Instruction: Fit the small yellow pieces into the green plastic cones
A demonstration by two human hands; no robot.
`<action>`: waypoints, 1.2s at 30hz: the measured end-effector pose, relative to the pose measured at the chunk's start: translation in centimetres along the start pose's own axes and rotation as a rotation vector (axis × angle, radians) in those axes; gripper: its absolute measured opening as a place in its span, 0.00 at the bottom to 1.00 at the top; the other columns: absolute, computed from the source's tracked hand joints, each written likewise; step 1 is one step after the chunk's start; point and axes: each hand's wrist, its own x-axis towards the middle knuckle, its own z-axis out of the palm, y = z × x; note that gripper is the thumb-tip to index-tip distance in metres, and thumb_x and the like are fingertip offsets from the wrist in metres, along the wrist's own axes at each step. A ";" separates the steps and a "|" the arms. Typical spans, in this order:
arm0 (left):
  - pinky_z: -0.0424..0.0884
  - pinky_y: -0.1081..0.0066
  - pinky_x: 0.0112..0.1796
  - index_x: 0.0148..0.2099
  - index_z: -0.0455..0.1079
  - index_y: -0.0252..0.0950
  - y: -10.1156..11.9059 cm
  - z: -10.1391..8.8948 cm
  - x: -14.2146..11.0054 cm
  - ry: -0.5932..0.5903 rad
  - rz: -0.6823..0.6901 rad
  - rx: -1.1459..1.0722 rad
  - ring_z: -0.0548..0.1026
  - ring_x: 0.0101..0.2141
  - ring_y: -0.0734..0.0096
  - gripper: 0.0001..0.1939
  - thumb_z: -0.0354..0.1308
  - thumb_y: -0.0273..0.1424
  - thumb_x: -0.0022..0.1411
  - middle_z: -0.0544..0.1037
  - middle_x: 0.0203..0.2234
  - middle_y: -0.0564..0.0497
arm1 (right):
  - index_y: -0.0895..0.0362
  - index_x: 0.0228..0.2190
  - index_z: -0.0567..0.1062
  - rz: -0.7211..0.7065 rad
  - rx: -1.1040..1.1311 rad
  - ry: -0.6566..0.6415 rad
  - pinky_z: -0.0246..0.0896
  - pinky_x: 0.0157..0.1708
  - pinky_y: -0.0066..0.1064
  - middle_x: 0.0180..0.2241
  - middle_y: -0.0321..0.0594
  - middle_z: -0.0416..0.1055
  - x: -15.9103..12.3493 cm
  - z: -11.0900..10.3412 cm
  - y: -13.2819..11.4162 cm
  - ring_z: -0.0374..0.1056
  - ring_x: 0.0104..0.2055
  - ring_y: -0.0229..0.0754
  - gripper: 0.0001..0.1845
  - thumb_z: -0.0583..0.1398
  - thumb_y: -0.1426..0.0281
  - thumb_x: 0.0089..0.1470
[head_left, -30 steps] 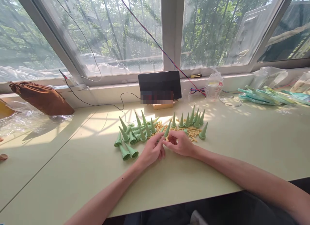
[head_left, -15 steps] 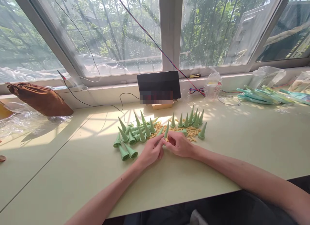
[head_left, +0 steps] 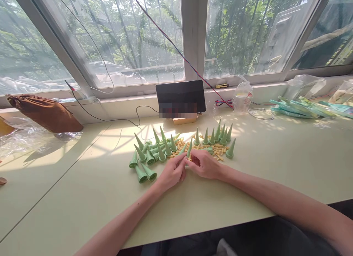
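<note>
My left hand (head_left: 173, 170) and my right hand (head_left: 205, 164) meet over the table with closed fingers. Between their fingertips a slim green cone (head_left: 189, 147) points up, its base covered by the fingers. At its lower end, a small yellow tube piece (head_left: 190, 159) shows at my right thumb and forefinger. Another green cone (head_left: 182, 150) leans just behind my left fingers. Left of my hands lie several hollow ribbed green cones (head_left: 150, 173), some upright, some on their sides. Loose yellow tube pieces (head_left: 219, 151) are scattered behind my hands.
More green cones (head_left: 224, 134) stand upright at the back right, one (head_left: 231, 149) a little apart. Behind them a dark-screened tablet (head_left: 180, 94) leans by the window. A brown drawstring bag (head_left: 46, 112) lies left; a plastic-wrapped cup (head_left: 243, 96) and teal flat pieces (head_left: 292, 108) lie right.
Hardly anything differs. Both hands keep the same place and hold, and the cones and yellow pieces around them stay put.
</note>
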 end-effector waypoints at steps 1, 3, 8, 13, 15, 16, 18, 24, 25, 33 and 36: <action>0.57 0.77 0.18 0.46 0.69 0.36 0.0 0.0 0.0 -0.002 0.000 0.001 0.60 0.14 0.77 0.16 0.44 0.39 0.71 0.62 0.12 0.59 | 0.55 0.23 0.54 -0.001 0.001 -0.002 0.45 0.23 0.26 0.19 0.29 0.55 0.0 0.0 0.0 0.49 0.21 0.31 0.17 0.55 0.65 0.60; 0.57 0.77 0.18 0.44 0.69 0.36 -0.1 0.0 0.0 -0.002 -0.001 0.002 0.59 0.14 0.78 0.15 0.44 0.38 0.71 0.61 0.12 0.59 | 0.55 0.23 0.54 -0.005 0.003 -0.004 0.45 0.23 0.26 0.19 0.29 0.55 0.0 -0.1 -0.1 0.49 0.21 0.31 0.17 0.55 0.66 0.60; 0.57 0.77 0.18 0.44 0.69 0.36 -0.2 0.0 0.0 0.004 0.000 0.006 0.59 0.14 0.78 0.15 0.44 0.38 0.71 0.61 0.12 0.60 | 0.55 0.23 0.54 -0.013 0.009 -0.004 0.45 0.23 0.26 0.19 0.29 0.55 0.0 -0.1 -0.1 0.49 0.21 0.32 0.17 0.55 0.66 0.60; 0.57 0.77 0.18 0.45 0.69 0.35 0.1 0.0 0.0 0.005 -0.005 0.002 0.60 0.14 0.78 0.17 0.45 0.40 0.70 0.62 0.12 0.59 | 0.55 0.23 0.54 -0.003 0.008 -0.005 0.45 0.23 0.26 0.19 0.28 0.54 0.1 -0.1 -0.1 0.49 0.21 0.31 0.17 0.55 0.66 0.59; 0.58 0.77 0.18 0.45 0.70 0.35 0.1 0.1 0.0 0.011 -0.008 -0.005 0.61 0.14 0.77 0.17 0.45 0.40 0.70 0.62 0.12 0.59 | 0.55 0.22 0.54 -0.001 0.008 -0.005 0.45 0.23 0.26 0.19 0.29 0.55 0.1 0.0 -0.1 0.49 0.21 0.32 0.17 0.55 0.66 0.59; 0.58 0.77 0.18 0.44 0.70 0.36 0.1 0.1 0.0 0.014 -0.012 -0.009 0.61 0.14 0.77 0.17 0.45 0.41 0.70 0.62 0.12 0.59 | 0.55 0.22 0.55 -0.001 0.006 -0.006 0.45 0.23 0.26 0.19 0.29 0.55 0.1 0.0 -0.1 0.49 0.21 0.32 0.17 0.55 0.66 0.59; 0.59 0.77 0.18 0.43 0.70 0.36 -0.1 0.2 0.0 0.030 -0.021 -0.019 0.62 0.15 0.76 0.16 0.46 0.41 0.69 0.63 0.12 0.59 | 0.55 0.22 0.55 -0.003 0.000 -0.006 0.45 0.23 0.26 0.19 0.29 0.56 0.0 0.0 -0.1 0.49 0.21 0.32 0.17 0.56 0.66 0.59; 0.60 0.76 0.17 0.41 0.69 0.36 0.3 0.3 0.1 0.122 -0.029 -0.011 0.64 0.15 0.76 0.15 0.49 0.42 0.68 0.64 0.13 0.58 | 0.55 0.22 0.56 -0.018 -0.006 0.027 0.46 0.24 0.25 0.20 0.29 0.56 0.1 0.0 -0.1 0.50 0.21 0.31 0.17 0.55 0.65 0.59; 0.61 0.76 0.17 0.41 0.69 0.36 0.5 0.3 0.1 0.144 -0.027 -0.010 0.64 0.15 0.77 0.15 0.50 0.42 0.67 0.65 0.14 0.58 | 0.55 0.22 0.56 -0.020 -0.005 0.036 0.46 0.24 0.25 0.20 0.29 0.56 0.1 -0.1 -0.1 0.49 0.21 0.31 0.17 0.56 0.65 0.59; 0.60 0.77 0.18 0.43 0.69 0.37 1.1 0.1 -0.3 0.274 -0.048 0.022 0.62 0.16 0.78 0.14 0.56 0.42 0.63 0.66 0.16 0.58 | 0.56 0.22 0.57 -0.025 -0.025 0.064 0.45 0.24 0.26 0.20 0.29 0.55 0.2 -0.3 0.2 0.49 0.21 0.32 0.20 0.54 0.62 0.62; 0.59 0.77 0.18 0.43 0.68 0.37 1.2 0.2 -0.4 0.293 -0.051 0.085 0.62 0.16 0.77 0.14 0.57 0.43 0.63 0.62 0.14 0.59 | 0.55 0.22 0.57 -0.020 -0.031 0.090 0.45 0.24 0.27 0.20 0.30 0.54 0.3 -0.5 0.6 0.48 0.21 0.32 0.21 0.51 0.61 0.65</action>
